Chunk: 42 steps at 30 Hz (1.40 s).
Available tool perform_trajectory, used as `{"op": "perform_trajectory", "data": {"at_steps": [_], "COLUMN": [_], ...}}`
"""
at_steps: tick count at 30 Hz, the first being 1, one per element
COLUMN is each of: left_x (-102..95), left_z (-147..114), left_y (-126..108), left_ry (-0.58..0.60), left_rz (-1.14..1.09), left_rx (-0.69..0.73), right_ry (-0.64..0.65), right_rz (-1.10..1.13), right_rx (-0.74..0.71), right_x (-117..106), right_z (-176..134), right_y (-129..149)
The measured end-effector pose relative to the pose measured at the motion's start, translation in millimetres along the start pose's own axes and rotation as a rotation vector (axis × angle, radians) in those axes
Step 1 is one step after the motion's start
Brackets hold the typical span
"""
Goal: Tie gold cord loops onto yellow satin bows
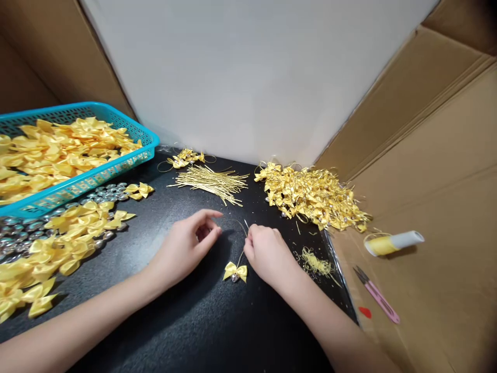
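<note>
My right hand (269,251) is closed, its fingers pinching a thin gold cord (241,256). A bright sliver like a needle tip (245,224) pokes out above those fingers. Down the cord hangs a small yellow satin bow (235,271) with a silvery bead at its centre, lying on the black table. My left hand (192,243) is to the left of the cord, thumb and forefinger apart. Its other fingers curl inward, and nothing shows in them. A faint arc of cord runs between the two hands.
A blue basket (151,147) of yellow bows stands left, with loose bows (77,233) and silvery beads (104,192) before it. Behind my hands lie gold cord strips (212,182). To the right are finished-looking bows (310,197), thread scraps (316,262), a thread spool (388,243) and pink snips (376,295).
</note>
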<state>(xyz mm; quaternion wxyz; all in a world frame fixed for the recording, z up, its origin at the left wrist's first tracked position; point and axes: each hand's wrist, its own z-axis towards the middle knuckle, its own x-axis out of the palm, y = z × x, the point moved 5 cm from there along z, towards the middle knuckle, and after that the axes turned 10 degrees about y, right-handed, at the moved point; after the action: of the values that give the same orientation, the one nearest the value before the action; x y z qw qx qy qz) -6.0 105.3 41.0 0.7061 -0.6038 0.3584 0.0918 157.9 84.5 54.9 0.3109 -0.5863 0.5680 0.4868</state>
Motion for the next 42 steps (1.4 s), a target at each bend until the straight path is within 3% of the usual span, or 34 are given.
{"op": "perform_trajectory", "data": {"at_steps": [4, 6, 11, 14, 17, 20, 22, 25, 29, 32, 36, 42], "left_x": [33.0, 41.2, 44.9, 43.6, 44.1, 40.4, 36.2, 36.2, 51.9, 56.3, 56.7, 56.5], "left_z": [-7.4, -7.2, -0.4, 0.6, -0.6, -2.0, -3.2, -7.6, -15.0, -16.9, -17.1, -19.9], "left_y": [1.1, 2.0, 11.3, 17.9, 18.3, 15.3, 13.3, 15.5, 21.0, 19.2, 18.0, 5.9], "left_ry": [0.278, 0.333, 0.227, 0.164, 0.21, 0.173, 0.07, -0.058, 0.014, 0.057, 0.094, 0.144], "left_rz": [-0.145, -0.232, -0.484, -0.49, -0.424, -0.451, -0.54, -0.68, -0.874, -0.945, -0.904, -0.821], "left_rx": [-0.104, -0.145, -0.191, -0.193, -0.192, -0.189, -0.166, -0.201, -0.372, -0.367, -0.309, -0.121], "right_ry": [-0.168, -0.304, -0.544, -0.6, -0.626, -0.693, -0.727, -0.701, -0.511, -0.443, -0.463, -0.564], "right_rz": [0.146, 0.201, 0.275, 0.288, 0.343, 0.524, 0.702, 0.988, 1.391, 1.566, 1.602, 1.467], "right_rx": [-0.04, -0.087, -0.18, -0.177, -0.196, -0.264, -0.29, -0.221, -0.173, -0.141, -0.11, -0.189], "right_x": [12.5, 16.4, 21.2, 24.6, 28.3, 29.2, 30.2, 37.5, 55.7, 65.2, 67.2, 61.3], "right_z": [-20.8, -29.7, -38.7, -37.3, -37.7, -43.1, -46.0, -44.0, -33.5, -29.6, -30.2, -36.7], "right_y": [-8.3, -11.0, -15.8, -18.1, -15.5, -9.8, -7.9, -10.4, -10.4, -9.3, -9.4, -6.2]}}
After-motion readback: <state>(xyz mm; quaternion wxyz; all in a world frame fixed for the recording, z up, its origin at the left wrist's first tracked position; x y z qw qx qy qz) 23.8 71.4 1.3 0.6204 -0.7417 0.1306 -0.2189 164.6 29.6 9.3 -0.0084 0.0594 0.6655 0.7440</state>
